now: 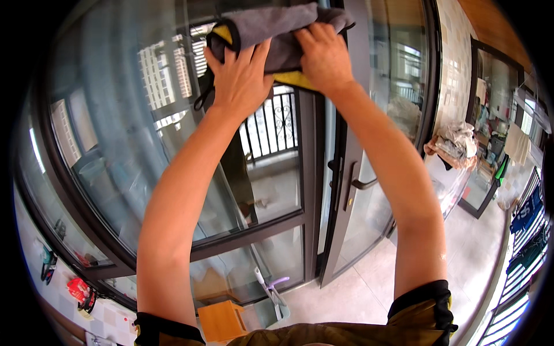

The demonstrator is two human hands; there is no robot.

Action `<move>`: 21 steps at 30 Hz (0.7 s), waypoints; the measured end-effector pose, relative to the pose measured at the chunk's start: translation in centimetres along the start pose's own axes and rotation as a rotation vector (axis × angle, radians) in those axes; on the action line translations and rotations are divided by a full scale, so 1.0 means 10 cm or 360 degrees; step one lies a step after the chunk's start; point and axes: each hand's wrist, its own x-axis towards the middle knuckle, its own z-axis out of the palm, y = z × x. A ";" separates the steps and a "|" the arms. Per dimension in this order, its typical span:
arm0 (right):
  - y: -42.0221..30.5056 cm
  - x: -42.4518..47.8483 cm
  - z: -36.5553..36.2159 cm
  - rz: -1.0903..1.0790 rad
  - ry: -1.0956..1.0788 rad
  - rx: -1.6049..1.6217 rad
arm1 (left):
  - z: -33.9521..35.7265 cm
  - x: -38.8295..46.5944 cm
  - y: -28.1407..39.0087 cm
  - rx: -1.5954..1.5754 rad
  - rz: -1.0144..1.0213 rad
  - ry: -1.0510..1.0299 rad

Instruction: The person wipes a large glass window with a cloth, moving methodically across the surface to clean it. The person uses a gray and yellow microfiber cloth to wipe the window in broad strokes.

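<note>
A grey microfibre cloth (277, 27) with a yellow reverse side and black edging is held up high against a dark-framed glass panel. My left hand (242, 80) holds its left part, fingers spread over the grey fabric. On the right part, the bent fingers of my right hand (326, 56) grip the cloth. A small black loop hangs from its left side. Both arms are stretched out in front of me. Behind the cloth, the glass panel (117, 181) reflects buildings and a railing.
To the right stands a glass door (350, 255), ajar, with a dark lever handle (365, 184). Low in front are an orange wooden stool (221, 321) and a grey-green dustpan (281, 313). Crumpled fabric (454, 142) is piled at the right. Clothes (528, 212) hang near a railing.
</note>
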 end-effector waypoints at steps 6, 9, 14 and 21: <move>0.37 -0.16 -0.64 0.0060 -0.0143 0.0118 | -0.15 0.23 0.55 -0.0109 0.0109 -0.0135; 0.41 -0.37 -0.80 0.0074 -0.0189 0.0117 | -0.07 0.10 0.75 -0.0122 0.0142 -0.0041; 0.71 -0.80 -0.99 0.0074 -0.0376 0.0136 | 0.10 -0.07 1.27 -0.0198 0.0127 -0.0178; 1.54 -1.44 -1.00 0.0111 -0.0299 0.0019 | 0.55 0.13 2.15 -0.0102 0.0137 -0.0158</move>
